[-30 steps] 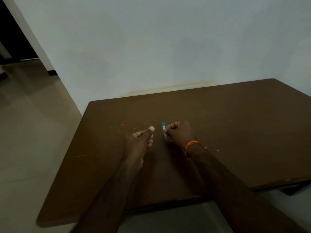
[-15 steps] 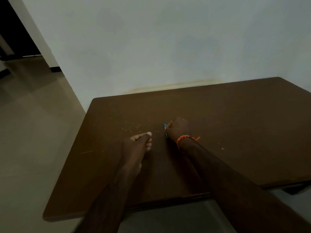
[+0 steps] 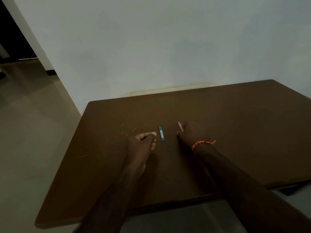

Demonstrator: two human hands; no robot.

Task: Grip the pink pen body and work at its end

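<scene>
Left hand (image 3: 143,143) rests loosely curled on the brown table (image 3: 244,132), holding nothing. At its 2 o'clock, just beside it, a teal strip (image 3: 161,133) lies flat. Right hand (image 3: 191,133) (orange wrist thread (image 3: 202,143)) pinches a small pink piece (image 3: 180,126), mostly hidden. Pale wall (image 3: 168,47) behind, dim room.

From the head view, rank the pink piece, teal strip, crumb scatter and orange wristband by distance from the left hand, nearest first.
1. Teal strip: flat on the table, just right of the left hand.
2. Crumb scatter: on the table, ahead and to its left.
3. Pink piece: gripped by the right hand.
4. Orange wristband: on the right wrist.
</scene>
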